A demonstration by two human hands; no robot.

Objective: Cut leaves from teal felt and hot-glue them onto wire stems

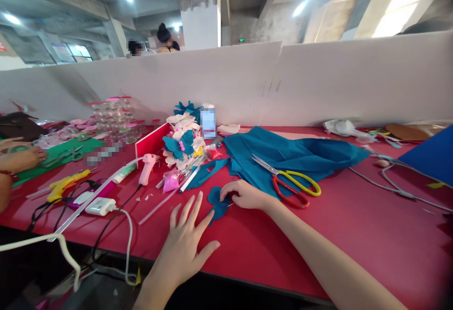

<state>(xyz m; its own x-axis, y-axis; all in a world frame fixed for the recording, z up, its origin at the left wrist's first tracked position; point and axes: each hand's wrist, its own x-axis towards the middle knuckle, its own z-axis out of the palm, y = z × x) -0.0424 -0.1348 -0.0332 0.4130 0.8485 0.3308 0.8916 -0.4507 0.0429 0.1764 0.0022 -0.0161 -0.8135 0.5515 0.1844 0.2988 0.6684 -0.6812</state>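
Small rounded teal felt pieces (220,211) lie near the front of the red table. My left hand (189,239) is open, fingers spread, its index fingertip at the felt's left edge. Above the felt, my right hand (244,194) is closed, its fingertips bent down onto the cloth; what they pinch is hidden. A thin pale sliver, perhaps a pin (231,205), shows just below those fingers. Behind the right hand, scissors (279,173) with one red and one yellow handle rest on a large teal felt sheet (262,145).
Felt flowers (180,145), a phone (208,123), a white marker (190,179) and a pink bead bag (171,181) lie ahead. Leftward are a pink glue gun (148,168), a yellow glue gun (67,183), cables, stacked clear jars (113,116) and another person's hands (23,156). A white partition (318,83) stands behind.
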